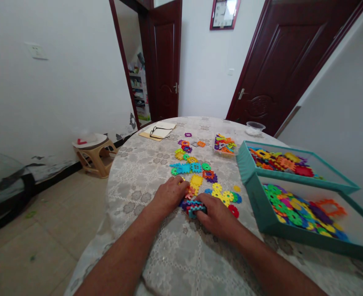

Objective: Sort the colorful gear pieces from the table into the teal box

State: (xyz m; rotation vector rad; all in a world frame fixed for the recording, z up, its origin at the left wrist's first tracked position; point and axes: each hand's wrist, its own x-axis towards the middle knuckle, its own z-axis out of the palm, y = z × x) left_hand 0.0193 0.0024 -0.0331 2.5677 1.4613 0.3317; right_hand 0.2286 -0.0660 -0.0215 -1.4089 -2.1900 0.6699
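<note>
Both your hands are above the near half of the bench (169,255), in from its near edge. Your right hand (217,213) is closed round a block of interlocked plastic pieces (195,209), turquoise on the side facing you. Your left hand (170,193) has its fingers bent down at the pinkish-red piece (190,192) just beyond that block; you hide the fingertips, so I cannot tell whether they pinch anything. A yellow panel (196,181) lies next in line, toward the far edge.

Past it are turquoise pieces (184,167); to the right are yellow flower-shaped pieces (217,193), with a red disc (233,211) near your right wrist. Two teal trays (both holding loose pieces) stand along the right edge, the rear one (245,166) behind the front one (259,211). A clear tub (225,153) of pieces sits near the rear tray. Toward the far left edge, glasses (152,130) rest on an open notebook (166,126).
</note>
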